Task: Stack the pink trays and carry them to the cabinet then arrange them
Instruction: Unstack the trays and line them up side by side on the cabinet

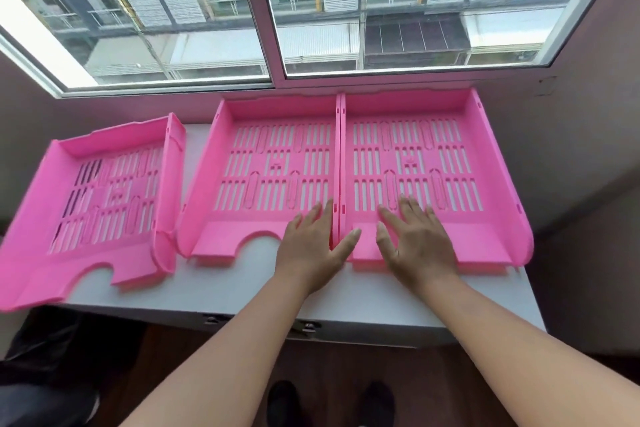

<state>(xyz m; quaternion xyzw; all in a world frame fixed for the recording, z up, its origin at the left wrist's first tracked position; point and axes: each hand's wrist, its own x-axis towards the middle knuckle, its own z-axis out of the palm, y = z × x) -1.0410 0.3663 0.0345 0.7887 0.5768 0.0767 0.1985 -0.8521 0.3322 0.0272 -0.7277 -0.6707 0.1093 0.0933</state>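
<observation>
Three pink slotted trays lie side by side on a white ledge [214, 284] under a window. The left tray [45, 253] is skewed and hangs over the ledge's left front corner. The middle tray [221, 163] and the right tray [498, 163] touch along their side walls. My left hand [313, 246] rests flat over the front right corner of the middle tray, thumb by the shared walls. My right hand [415, 243] lies spread on the front floor of the right tray. Neither hand grips anything.
A sliding window [273, 45] runs along the back of the ledge. Pinkish walls close in on both sides. Metal latches [304, 326] sit on the ledge's front face. Below are a dark floor and my shoes [332, 402]. Dark cloth lies low at the left.
</observation>
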